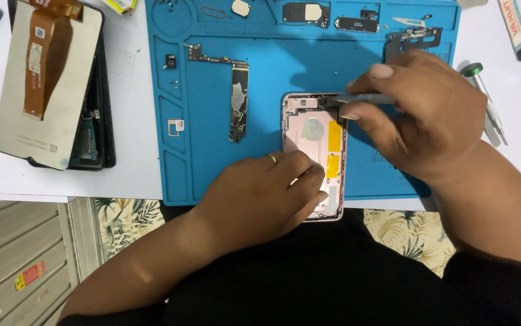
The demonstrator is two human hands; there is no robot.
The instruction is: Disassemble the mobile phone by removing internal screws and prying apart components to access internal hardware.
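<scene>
Left hand (266,193): fingers spread flat, pressing down on the lower half of the opened phone shell (315,130); a ring on one finger. Right hand (420,115): thumb and fingers pinched around a slim grey tool (363,98), its tip at the shell's top right corner.

Phone shell: pink, gutted, yellow strips along its right inner edge. It lies on the blue repair mat (200,163), lower end overhanging the mat's near edge.

Handling, judged: light, thin-walled and stiff; probably slides on the mat unless pinned. Inner parts look fragile. Best hold is flat pressure on the frame or a grip on the side rails, clear of the strips.

Further out: logic board (239,102) on the mat left of the shell; small parts along the mat's top trays. Green-capped screwdriver (484,99) on the white worktop (134,121) to the right. Detached screen (46,78), face down with an orange flex ribbon, far left.
</scene>
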